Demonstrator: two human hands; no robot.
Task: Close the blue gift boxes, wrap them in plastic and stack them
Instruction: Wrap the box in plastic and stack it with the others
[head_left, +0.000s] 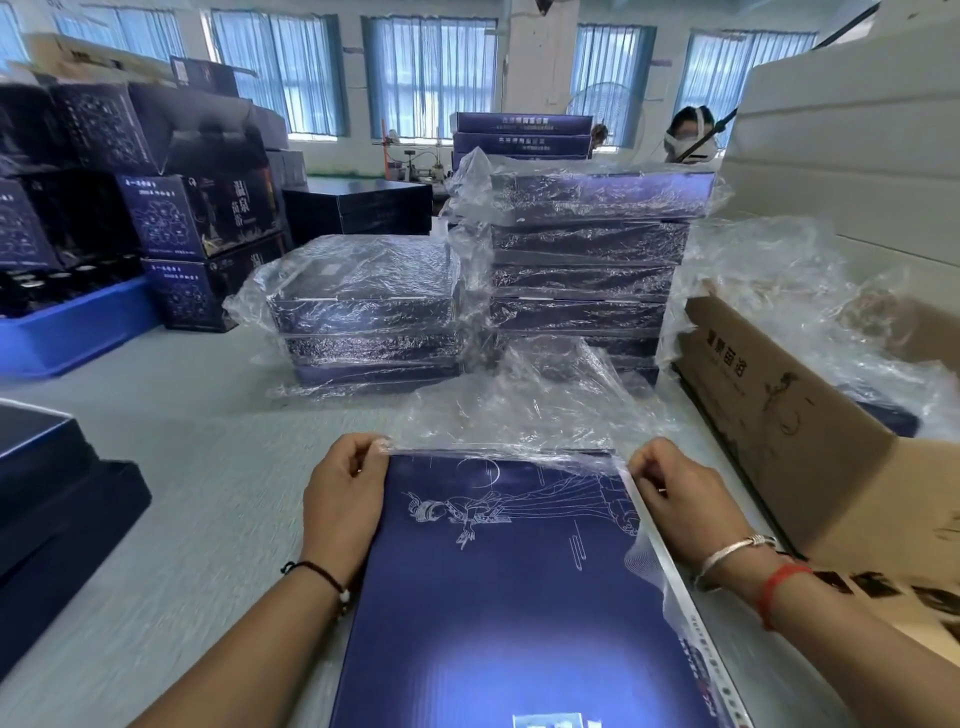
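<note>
- Left of the closed blue gift box (519, 597), bare surface (208, 467) gives open passage.
- Ahead, loose plastic wrap (524, 410) and two wrapped stacks (369, 312) (582, 270) block the way.
- Right, a cardboard carton (779, 431) stands close beside the box.
- Far left, dark trays (57, 499) crowd the edge.

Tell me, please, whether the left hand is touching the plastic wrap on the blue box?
Touching. The head view shows the left hand pinching the plastic wrap at the far left corner of the blue gift box.
</note>
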